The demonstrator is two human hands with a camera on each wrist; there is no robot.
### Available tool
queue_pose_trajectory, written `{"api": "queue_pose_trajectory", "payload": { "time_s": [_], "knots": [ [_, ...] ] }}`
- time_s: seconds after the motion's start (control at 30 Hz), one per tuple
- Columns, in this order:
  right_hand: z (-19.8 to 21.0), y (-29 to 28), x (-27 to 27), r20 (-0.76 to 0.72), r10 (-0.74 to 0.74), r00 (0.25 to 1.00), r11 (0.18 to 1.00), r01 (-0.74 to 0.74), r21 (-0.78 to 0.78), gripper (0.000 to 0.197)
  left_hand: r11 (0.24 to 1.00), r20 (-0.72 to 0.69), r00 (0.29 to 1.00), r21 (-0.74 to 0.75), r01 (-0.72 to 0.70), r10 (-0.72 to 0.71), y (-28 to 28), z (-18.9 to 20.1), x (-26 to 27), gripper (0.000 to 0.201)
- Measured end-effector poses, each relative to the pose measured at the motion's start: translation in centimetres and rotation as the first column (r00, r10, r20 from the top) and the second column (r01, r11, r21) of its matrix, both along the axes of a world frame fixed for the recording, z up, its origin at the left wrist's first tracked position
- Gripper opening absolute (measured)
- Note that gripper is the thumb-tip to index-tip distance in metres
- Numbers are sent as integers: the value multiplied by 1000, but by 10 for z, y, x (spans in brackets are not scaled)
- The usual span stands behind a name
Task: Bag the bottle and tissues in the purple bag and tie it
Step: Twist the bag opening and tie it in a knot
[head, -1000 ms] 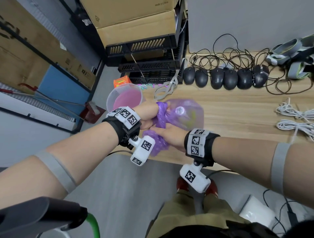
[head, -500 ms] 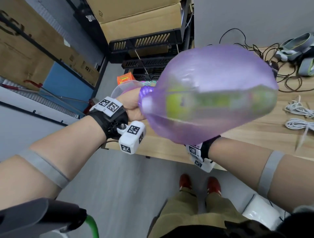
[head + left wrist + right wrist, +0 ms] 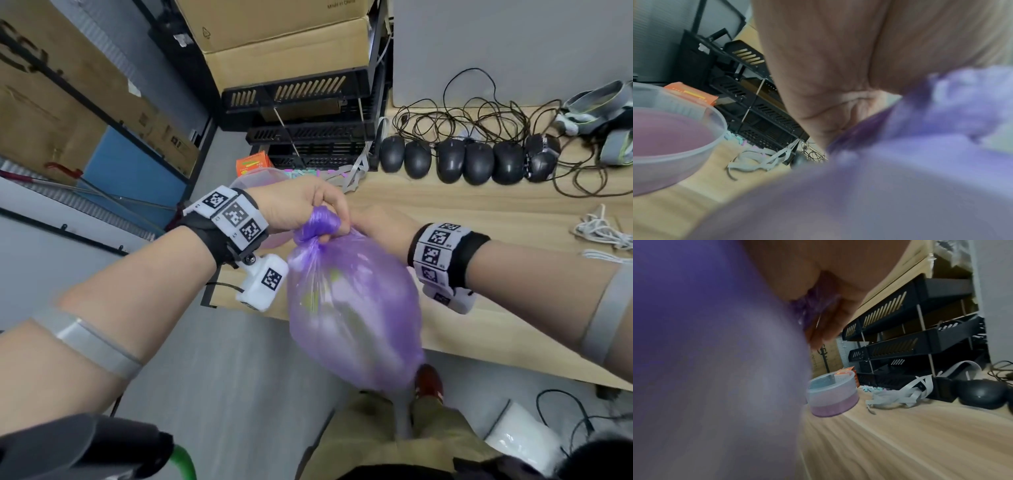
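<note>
The translucent purple bag (image 3: 352, 318) hangs blurred in the air in front of the table edge, with green and pale shapes showing through it. Its neck (image 3: 320, 222) is twisted into a tight bunch. My left hand (image 3: 305, 205) grips that bunch from above. My right hand (image 3: 373, 222) holds the neck from the right side, its fingers mostly hidden behind the bag. In the left wrist view the bag (image 3: 900, 178) fills the lower right under my palm. In the right wrist view the bag (image 3: 705, 353) covers the left half, with fingers (image 3: 824, 324) curled on the twisted plastic.
A clear tub with purple contents (image 3: 831, 395) stands at the table's left end beside an orange box (image 3: 253, 164). Black stacked trays (image 3: 308, 120), several computer mice (image 3: 479, 161), tangled cables and white cords (image 3: 603, 233) lie along the wooden table (image 3: 479, 233).
The bag swung up high toward the camera half a second ago and has now dropped to hang below my hands. Both hands kept hold of the twisted neck.
</note>
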State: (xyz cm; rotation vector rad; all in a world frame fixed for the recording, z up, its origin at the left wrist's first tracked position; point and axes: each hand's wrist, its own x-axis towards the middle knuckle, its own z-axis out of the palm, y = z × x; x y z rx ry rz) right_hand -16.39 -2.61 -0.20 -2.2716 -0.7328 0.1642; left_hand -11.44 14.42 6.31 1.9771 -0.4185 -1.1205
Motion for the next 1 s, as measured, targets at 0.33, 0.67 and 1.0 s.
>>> {"api": "queue_pose_trajectory", "payload": {
  "time_s": [0.33,0.67,1.0],
  "knots": [
    [-16,-7,11,-394,-180,901,929,288,233,23,908,268,879,32,-417,394,15,-44,-5,22],
    [-33,7,-3,-609,-58,791,774,421,473,27,762,363,731,79,-643,578,2,-83,-6,44],
    [-64,1,-12,-739,-210,640,627,668,401,24,824,-21,826,-67,-563,563,-1,-96,-15,10]
  ]
}}
